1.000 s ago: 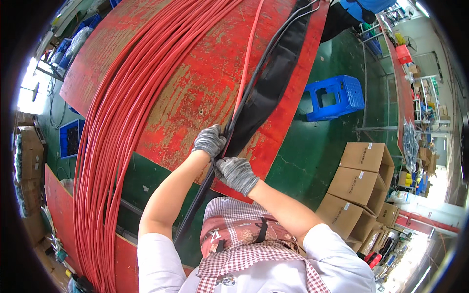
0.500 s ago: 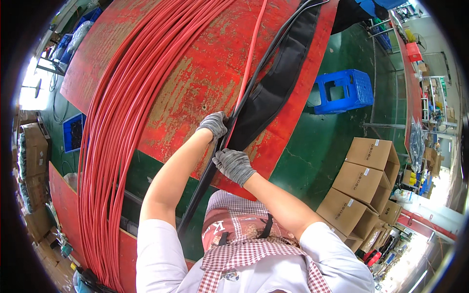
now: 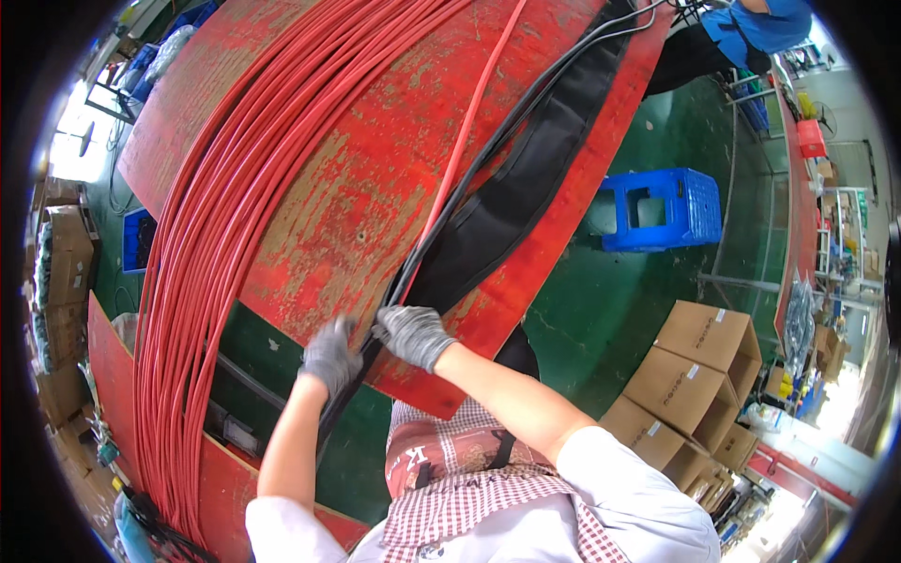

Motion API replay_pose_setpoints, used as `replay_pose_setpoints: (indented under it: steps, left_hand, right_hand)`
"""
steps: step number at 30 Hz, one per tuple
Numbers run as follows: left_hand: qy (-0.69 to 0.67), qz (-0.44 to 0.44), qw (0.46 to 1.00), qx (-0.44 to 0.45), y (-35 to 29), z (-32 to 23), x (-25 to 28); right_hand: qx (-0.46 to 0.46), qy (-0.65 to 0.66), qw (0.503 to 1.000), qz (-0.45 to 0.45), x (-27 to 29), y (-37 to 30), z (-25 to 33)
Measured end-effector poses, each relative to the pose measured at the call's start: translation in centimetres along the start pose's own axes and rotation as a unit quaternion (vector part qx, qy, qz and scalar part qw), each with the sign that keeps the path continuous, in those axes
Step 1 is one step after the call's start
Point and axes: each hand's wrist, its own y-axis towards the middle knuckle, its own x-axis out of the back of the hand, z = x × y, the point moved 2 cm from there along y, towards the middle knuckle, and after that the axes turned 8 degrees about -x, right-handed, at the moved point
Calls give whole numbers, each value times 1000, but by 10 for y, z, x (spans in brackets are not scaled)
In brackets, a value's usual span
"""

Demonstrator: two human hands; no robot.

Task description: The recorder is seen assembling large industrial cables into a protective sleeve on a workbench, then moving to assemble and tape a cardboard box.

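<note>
A wide black fabric sleeve [image 3: 511,211] lies opened out along the worn red board. Beside it run black cables [image 3: 497,141] and a red cable [image 3: 466,127], all converging at my hands. My right hand [image 3: 413,335], in a grey glove, is closed on the sleeve's edge where the cables enter it. Just below and to the left, my left hand [image 3: 332,357], gloved too and slightly blurred, is curled around the narrowed sleeve at the board's near edge. The sleeve goes on down past the left hand toward the floor.
A thick bundle of red cables [image 3: 235,178] arches over the red board [image 3: 328,216] on the left. A blue plastic stool [image 3: 662,208] stands on the green floor to the right, near stacked cardboard boxes [image 3: 680,375]. Another person in blue [image 3: 760,33] is at the far right.
My left hand has slid down and left along the sleeve. My right hand has also moved left and slightly down. More of the other person shows at the far right.
</note>
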Motion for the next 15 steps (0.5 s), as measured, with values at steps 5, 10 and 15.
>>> replay_pose_setpoints:
  steps: [5,10,15]
  left_hand:
    - [90,-148,980,100,-9,16,-86]
    - [70,-218,958,174,-12,-6,-79]
    - [81,-205,954,205,-11,-8,-83]
  right_hand:
    - [106,98,989,31,31,29,-38]
    - [42,49,946,-317,179,64,-182]
    - [1,-136,911,-389,259,111,-302]
